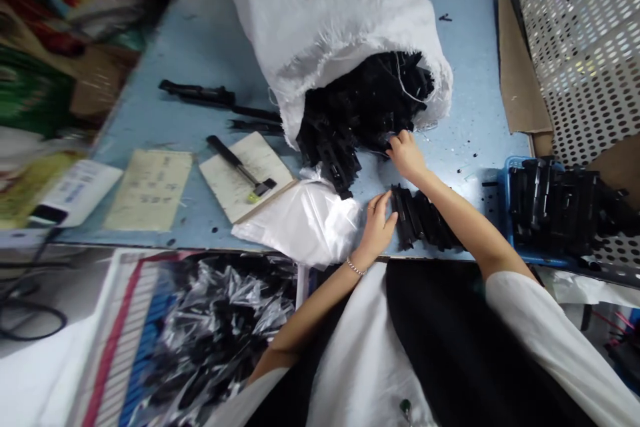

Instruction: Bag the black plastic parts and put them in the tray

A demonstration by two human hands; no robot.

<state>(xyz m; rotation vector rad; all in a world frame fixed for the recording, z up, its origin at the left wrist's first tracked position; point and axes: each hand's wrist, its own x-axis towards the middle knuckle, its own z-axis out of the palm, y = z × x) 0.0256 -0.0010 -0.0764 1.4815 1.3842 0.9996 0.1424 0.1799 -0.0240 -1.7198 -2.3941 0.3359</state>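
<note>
My right hand [407, 157] is at the mouth of a white woven sack [345, 20], its fingers curled onto a black plastic part [387, 147] at the edge of the spilled pile. Out of the sack comes a heap of similar long black plastic parts [360, 100]. My left hand [377, 227], thumb and fingers apart, rests against the left end of a row of black parts [425, 220] lying side by side near the table edge. Crumpled clear plastic bags [310, 220] lie just left of it.
A hammer [240, 163] lies on a pale board [250, 173] beside a handwritten paper [150, 190]. On the right stands a blue basket [510, 213] of black parts. Below the table, a crate holds bagged black parts [220, 327]. A perforated panel [585, 40] borders the right.
</note>
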